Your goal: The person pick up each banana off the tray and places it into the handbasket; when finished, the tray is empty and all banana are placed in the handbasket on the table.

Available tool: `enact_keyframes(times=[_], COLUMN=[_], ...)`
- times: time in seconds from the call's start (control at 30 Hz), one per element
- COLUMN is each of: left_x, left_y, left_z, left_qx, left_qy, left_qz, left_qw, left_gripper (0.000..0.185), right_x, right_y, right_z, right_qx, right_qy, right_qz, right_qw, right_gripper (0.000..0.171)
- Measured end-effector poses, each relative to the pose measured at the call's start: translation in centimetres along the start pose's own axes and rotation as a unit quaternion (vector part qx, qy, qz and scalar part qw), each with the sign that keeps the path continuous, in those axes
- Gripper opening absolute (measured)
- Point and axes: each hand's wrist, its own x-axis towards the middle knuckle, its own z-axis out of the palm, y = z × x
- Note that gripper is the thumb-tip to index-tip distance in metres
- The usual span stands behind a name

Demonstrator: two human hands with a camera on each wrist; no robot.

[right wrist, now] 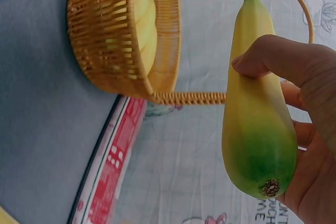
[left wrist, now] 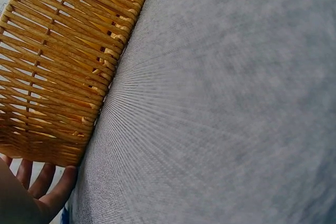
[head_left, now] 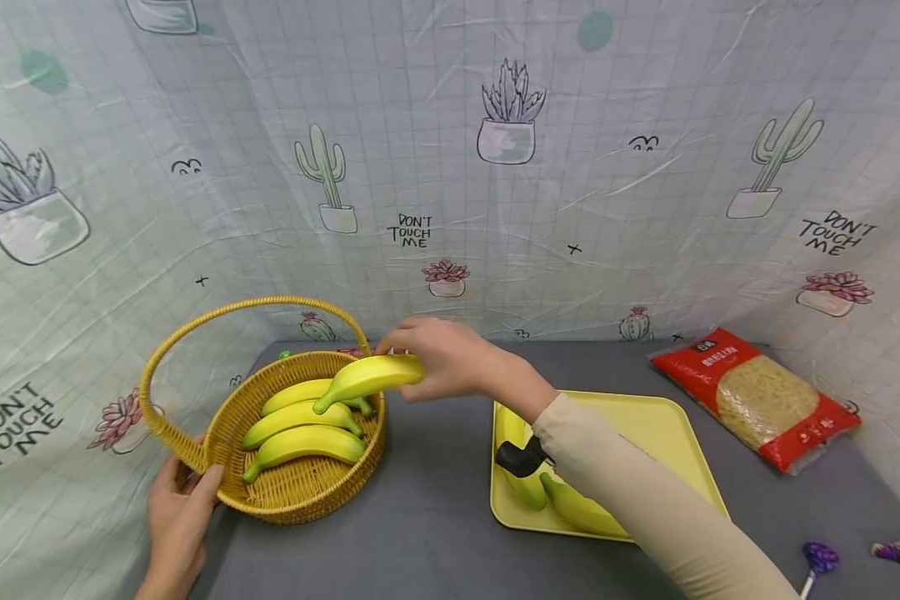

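My right hand grips a yellow banana, thumb on one side and fingers on the other. The banana is tilted over the right rim of a wicker basket. In the right wrist view, its green blunt end faces the camera. Several bananas lie side by side inside the basket. At the basket's left rim, my left hand holds on near the foot of the tall handle. The left wrist view shows its fingers against the woven wall.
Right of the basket, a yellow tray holds bananas, partly hidden by my right sleeve. A red bag lies at the back right. A purple-wrapped lollipop is at the front right. A patterned curtain hangs behind the grey table.
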Motion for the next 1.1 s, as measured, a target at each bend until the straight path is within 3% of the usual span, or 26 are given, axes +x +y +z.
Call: enact_keyframes(times=[0.5, 1.1], left_x=[0.2, 0.0], left_y=[-0.2, -0.3], left_z=[-0.6, 0.0], left_qx=[-0.033, -0.034], left_qy=[-0.015, -0.006], left_qz=[-0.004, 0.005], left_qw=[0.9993, 0.9994], left_gripper=[0.057, 0.054], right_x=[3.4, 6.3], right_y=[-2.7, -3.8], right_z=[3.0, 6.2], right_qx=[0.013, -0.013], right_qy=[-0.037, -0.055], right_qz=[-0.033, -0.012], right_qw=[0.999, 0.998], right_gripper=[0.046, 0.049])
